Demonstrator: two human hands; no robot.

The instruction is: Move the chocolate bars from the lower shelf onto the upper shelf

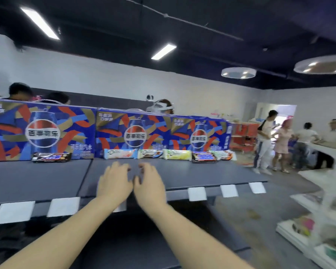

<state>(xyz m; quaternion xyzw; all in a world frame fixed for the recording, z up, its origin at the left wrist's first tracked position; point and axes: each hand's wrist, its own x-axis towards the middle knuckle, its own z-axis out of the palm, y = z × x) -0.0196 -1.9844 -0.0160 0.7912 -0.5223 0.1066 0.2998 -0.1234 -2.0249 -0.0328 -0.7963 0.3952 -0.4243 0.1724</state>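
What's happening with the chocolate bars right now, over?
Left hand and right hand empty, fingers loose over upper shelf. Chocolate bars lined along blue cola boxes. Nothing in the way.

The whole picture is a bit blurry. The fingertips of the left hand (114, 180) and right hand (150, 184) are smeared, so you cannot tell if they touch the upper shelf (202, 171). Both arms run off the bottom edge. The writing on the far chocolate bars (167, 154) is too fuzzy to read. The leftmost cola box (39, 131) is cut by the left edge. The white rack (318, 230) on the right is very blurred
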